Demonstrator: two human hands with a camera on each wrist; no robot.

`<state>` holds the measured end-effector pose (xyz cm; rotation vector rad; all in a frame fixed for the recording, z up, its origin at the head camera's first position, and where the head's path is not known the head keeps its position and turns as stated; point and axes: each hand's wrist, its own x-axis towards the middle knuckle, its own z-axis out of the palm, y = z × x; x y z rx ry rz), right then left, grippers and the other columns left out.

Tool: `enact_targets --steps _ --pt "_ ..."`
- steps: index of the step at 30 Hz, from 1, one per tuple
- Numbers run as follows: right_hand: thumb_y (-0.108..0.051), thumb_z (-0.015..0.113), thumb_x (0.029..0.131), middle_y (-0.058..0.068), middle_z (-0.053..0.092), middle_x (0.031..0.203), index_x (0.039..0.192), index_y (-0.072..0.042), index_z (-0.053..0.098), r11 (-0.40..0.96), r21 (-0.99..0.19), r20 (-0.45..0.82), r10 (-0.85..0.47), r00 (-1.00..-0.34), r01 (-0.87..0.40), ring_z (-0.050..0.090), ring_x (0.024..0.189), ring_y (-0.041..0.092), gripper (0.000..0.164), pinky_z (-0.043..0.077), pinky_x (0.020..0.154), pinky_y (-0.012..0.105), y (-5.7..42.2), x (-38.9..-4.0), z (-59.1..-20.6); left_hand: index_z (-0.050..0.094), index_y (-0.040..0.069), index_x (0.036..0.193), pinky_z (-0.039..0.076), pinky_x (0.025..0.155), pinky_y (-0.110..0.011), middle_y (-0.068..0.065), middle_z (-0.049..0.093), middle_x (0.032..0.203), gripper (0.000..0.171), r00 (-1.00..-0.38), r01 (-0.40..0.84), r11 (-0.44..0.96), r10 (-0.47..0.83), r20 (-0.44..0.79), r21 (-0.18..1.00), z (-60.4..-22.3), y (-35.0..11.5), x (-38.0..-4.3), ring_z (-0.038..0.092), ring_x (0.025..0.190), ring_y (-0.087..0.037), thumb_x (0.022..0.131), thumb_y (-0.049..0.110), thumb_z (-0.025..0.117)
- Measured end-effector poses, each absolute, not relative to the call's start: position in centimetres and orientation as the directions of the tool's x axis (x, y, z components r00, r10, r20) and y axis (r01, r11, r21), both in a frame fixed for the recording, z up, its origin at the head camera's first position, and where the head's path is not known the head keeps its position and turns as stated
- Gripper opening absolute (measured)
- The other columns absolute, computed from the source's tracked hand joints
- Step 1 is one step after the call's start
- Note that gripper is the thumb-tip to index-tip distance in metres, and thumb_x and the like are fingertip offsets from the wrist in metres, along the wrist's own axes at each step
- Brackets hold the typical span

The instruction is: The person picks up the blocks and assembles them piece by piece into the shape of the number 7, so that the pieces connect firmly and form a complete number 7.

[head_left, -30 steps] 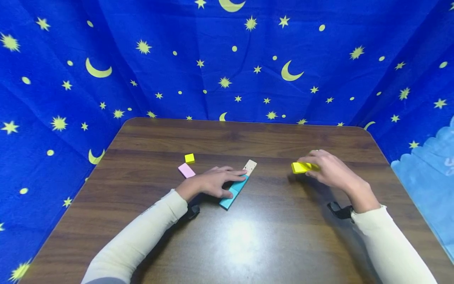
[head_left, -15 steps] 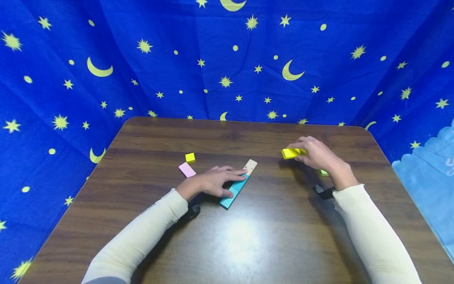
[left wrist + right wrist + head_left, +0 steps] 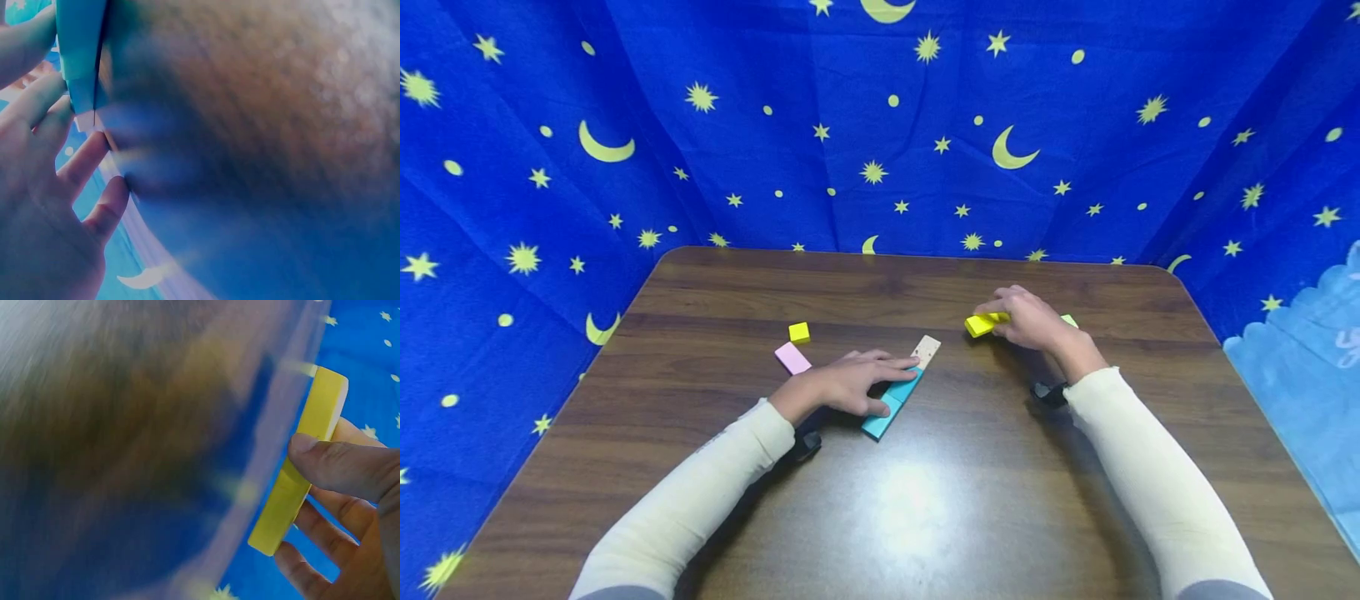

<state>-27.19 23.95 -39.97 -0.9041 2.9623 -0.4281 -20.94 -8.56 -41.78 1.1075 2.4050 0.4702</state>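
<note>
My right hand [image 3: 1030, 321] pinches a long yellow block [image 3: 977, 326] between thumb and fingers, over the table's right half. In the right wrist view the thumb presses one face of the yellow block [image 3: 287, 484], with fingers behind it. My left hand [image 3: 853, 385] rests with extended fingers on a row of blocks. Two turquoise blocks [image 3: 877, 425] lie end to end there, and a speckled pale wooden block [image 3: 928, 347] continues the line at the far end. Thumb and index fingertip touch the row's left side. In the left wrist view the turquoise row [image 3: 81, 44] stands beside the fingers.
A small yellow block [image 3: 799, 332] and a pink block [image 3: 792, 358] lie left of my left hand. Behind my right wrist a pale green block [image 3: 1070, 320] is partly hidden. The brown wooden table [image 3: 925, 517] ends at a blue star-patterned cloth [image 3: 880, 167].
My right hand has carried the yellow block leftward and somewhat farther back, toward the row. The pale green block has come into view behind it. My left hand has stayed put.
</note>
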Motion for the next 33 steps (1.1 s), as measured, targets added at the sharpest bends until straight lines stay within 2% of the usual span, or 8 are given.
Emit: enact_targets --steps 5,11,18,25,33 --pt "0.001 0.071 0.081 0.024 0.065 0.116 0.119 -0.008 0.072 0.784 -0.265 0.062 -0.567 -0.821 -0.561 0.058 0.111 0.042 0.039 0.048 0.096 0.055 22.4 -27.9 -40.8 0.036 0.027 0.154 0.019 0.121 -0.061 0.012 0.02 0.167 0.067 -0.577 0.616 0.626 0.772 -0.267 0.477 -41.5 -8.5 -20.8 0.022 0.153 -0.03 0.094 0.028 0.066" --pt "0.003 0.069 0.083 0.026 0.064 0.127 0.12 -0.009 0.072 0.785 -0.263 0.011 -0.58 -0.815 -0.561 0.056 0.121 0.044 0.039 0.046 0.104 0.057 21.0 -28.6 -41.4 0.036 0.027 0.154 0.019 0.121 -0.06 0.012 0.02 0.167 0.068 -0.58 0.616 0.629 0.769 -0.267 0.474 -41.5 -8.5 -20.8 0.023 0.153 -0.029 0.094 0.029 0.066" --pt "0.007 0.067 0.082 0.026 0.064 0.126 0.117 -0.009 0.074 0.764 -0.252 0.011 -0.612 -0.791 -0.594 0.058 0.117 0.042 0.04 0.048 0.101 0.055 20.0 -29.0 -41.4 0.034 0.03 0.155 0.017 0.123 -0.058 0.015 0.018 0.167 0.068 -0.579 0.611 0.634 0.766 -0.279 0.474 -41.6 -8.4 -20.9 0.021 0.154 -0.028 0.094 0.031 0.065" --pt "0.008 0.063 0.085 0.028 0.058 0.137 0.122 -0.01 0.072 0.787 -0.282 -0.033 -0.579 -0.814 -0.548 0.052 0.127 0.044 0.042 0.044 0.107 0.057 19.3 -29.2 -41.2 0.033 0.031 0.155 0.016 0.123 -0.058 0.015 0.017 0.167 0.068 -0.581 0.608 0.639 0.763 -0.284 0.472 -41.5 -8.5 -20.9 0.02 0.154 -0.028 0.095 0.031 0.064" --pt "0.008 0.065 0.081 0.022 0.067 0.121 0.117 -0.009 0.074 0.751 -0.278 0.015 -0.62 -0.784 -0.599 0.058 0.114 0.039 0.041 0.049 0.1 0.052 18.9 -29.4 -41.7 0.033 0.031 0.155 0.014 0.123 -0.059 0.015 0.017 0.167 0.068 -0.586 0.598 0.645 0.757 -0.29 0.476 -41.5 -8.7 -20.7 0.019 0.154 -0.028 0.095 0.033 0.065"
